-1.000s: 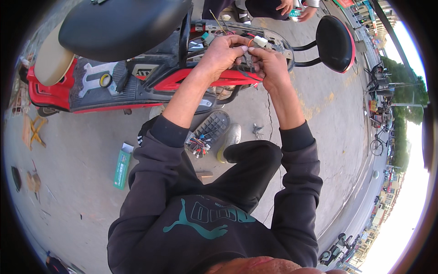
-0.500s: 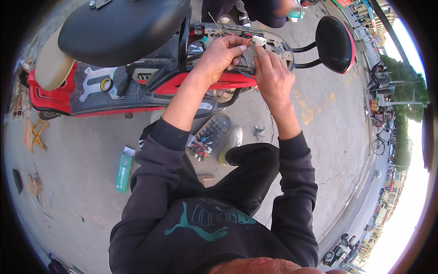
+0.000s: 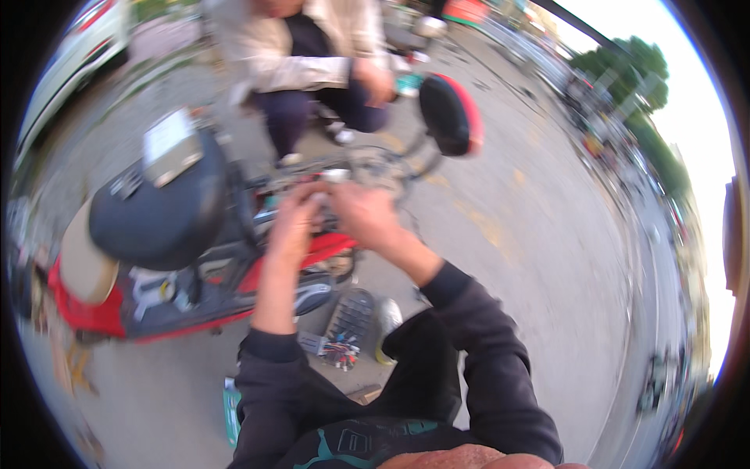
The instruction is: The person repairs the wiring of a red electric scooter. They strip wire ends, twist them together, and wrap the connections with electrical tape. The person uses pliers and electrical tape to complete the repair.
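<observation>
Both my hands meet over the open rear body of a red electric scooter (image 3: 316, 250), among its loose wiring. My left hand (image 3: 293, 223) is closed in a pinch; blur hides what lies between its fingertips. Against it, my right hand (image 3: 366, 215) curls its fingers round the lower end of a white plug connector (image 3: 336, 176), which shows just above them. Wires beneath the hands are too smeared to tell apart. The scooter's black seat (image 3: 160, 207) is tipped up left of my hands.
A person in a light jacket (image 3: 262, 59) squats across the scooter. A white box (image 3: 172, 148) rests on the seat. By my shoe (image 3: 388, 328) is a dark tray (image 3: 351, 313) with a bundle of coloured connectors (image 3: 340, 352). The black backrest (image 3: 445, 115) juts out at the right.
My view has swung up and turned, so the scooter sits lower and further left, and the squatting person's upper body now shows. My hands stay together by the white connector.
</observation>
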A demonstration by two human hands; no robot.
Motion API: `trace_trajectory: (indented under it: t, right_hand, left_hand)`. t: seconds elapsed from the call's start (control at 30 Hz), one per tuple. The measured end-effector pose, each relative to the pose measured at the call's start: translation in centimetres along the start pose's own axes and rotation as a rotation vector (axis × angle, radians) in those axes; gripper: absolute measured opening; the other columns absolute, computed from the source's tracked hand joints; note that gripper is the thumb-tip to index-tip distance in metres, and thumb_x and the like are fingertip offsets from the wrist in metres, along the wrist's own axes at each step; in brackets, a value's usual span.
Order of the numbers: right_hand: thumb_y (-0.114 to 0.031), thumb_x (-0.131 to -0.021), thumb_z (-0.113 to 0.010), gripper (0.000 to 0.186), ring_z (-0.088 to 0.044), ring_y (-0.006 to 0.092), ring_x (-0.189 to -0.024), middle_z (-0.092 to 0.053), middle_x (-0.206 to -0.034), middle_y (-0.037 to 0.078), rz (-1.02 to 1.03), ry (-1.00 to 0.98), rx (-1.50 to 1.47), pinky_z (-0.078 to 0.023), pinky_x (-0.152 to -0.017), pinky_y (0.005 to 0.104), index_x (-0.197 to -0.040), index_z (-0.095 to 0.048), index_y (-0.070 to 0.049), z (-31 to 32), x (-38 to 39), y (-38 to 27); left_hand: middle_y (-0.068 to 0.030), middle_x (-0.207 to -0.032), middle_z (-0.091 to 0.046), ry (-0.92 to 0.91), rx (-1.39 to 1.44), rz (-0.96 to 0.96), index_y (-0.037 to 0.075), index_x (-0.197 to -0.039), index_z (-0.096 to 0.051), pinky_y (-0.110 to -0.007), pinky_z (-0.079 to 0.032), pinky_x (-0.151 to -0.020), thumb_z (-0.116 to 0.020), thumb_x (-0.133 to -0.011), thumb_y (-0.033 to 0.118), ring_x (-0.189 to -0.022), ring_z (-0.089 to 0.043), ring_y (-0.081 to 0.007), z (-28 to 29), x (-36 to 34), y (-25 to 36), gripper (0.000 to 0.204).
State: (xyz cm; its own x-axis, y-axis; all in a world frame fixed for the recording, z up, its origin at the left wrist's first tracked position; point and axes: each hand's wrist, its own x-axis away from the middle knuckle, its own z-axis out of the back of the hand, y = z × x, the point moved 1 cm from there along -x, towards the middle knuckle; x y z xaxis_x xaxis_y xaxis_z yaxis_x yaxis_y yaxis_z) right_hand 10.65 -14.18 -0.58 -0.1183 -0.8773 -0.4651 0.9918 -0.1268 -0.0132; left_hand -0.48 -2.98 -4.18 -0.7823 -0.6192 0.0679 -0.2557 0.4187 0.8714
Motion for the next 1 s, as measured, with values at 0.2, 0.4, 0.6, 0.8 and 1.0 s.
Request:
trace_trajectory:
  t: [0.2, 0.4, 0.6, 0.8, 1.0]
  right_hand:
    - [-0.021, -0.090, -0.063, 0.025, -0.065, 0.0289, -0.058, -0.067, -0.068, 0.014, -0.571, -0.091, -0.912, -0.051, -0.055, 0.0408, -0.083, -0.070, 0.002, -0.8, -2.2, 0.7]
    - [-0.020, -0.096, -0.061, 0.025, -0.063, 0.0219, -0.062, -0.064, -0.070, 0.011, -0.531, -0.024, -0.956, -0.050, -0.054, 0.0350, -0.083, -0.066, 0.001, 1.2, 0.6, 0.7]
    - [-0.023, -0.081, -0.066, 0.021, -0.066, 0.0234, -0.071, -0.061, -0.081, 0.007, 0.182, 0.325, 0.119, -0.052, -0.054, 0.0376, -0.090, -0.065, -0.003, 0.7, 0.3, -0.2]
    - [-0.031, -0.075, -0.068, 0.030, -0.066, 0.0235, -0.065, -0.064, -0.076, 0.009, 0.361, 0.336, 0.282, -0.052, -0.054, 0.0345, -0.079, -0.067, -0.002, 0.1, -0.1, -0.5]
    - [-0.024, -0.076, -0.070, 0.023, -0.067, 0.0243, -0.064, -0.063, -0.071, 0.009, 0.125, 0.288, 0.063, -0.050, -0.051, 0.0339, -0.079, -0.066, -0.001, -0.5, -0.6, -0.6]
  left_hand:
    - [0.0046, -0.082, -0.059, 0.045, -0.140, -0.045, 0.004, -0.120, -0.068, -0.019, -0.031, -0.047, -0.064, -0.097, 0.006, -0.059, -0.046, -0.0027, 1.4, -0.9, 0.1, 0.023]
    - [0.0041, -0.080, -0.061, -0.015, -0.101, -0.064, 0.007, -0.114, -0.067, -0.019, -0.031, -0.045, -0.063, -0.099, 0.007, -0.056, -0.047, -0.0031, -0.2, -2.1, -1.5, 0.016]
    - [0.0053, -0.080, -0.061, -0.018, -0.044, -0.041, 0.008, -0.113, -0.067, -0.018, -0.032, -0.046, -0.065, -0.099, 0.008, -0.056, -0.046, -0.0023, 1.8, -1.4, -0.3, 0.014]
    - [0.0050, -0.091, -0.065, 0.075, 0.021, -0.020, 0.008, -0.120, -0.066, -0.017, -0.032, -0.050, -0.069, -0.097, 0.009, -0.061, -0.046, -0.0012, 0.8, -1.8, -0.9, 0.023]
    - [0.0046, -0.090, -0.065, -0.025, 0.056, -0.047, 0.008, -0.119, -0.067, -0.016, -0.033, -0.052, -0.067, -0.098, 0.008, -0.061, -0.045, -0.0017, 3.9, -3.4, -2.0, 0.022]
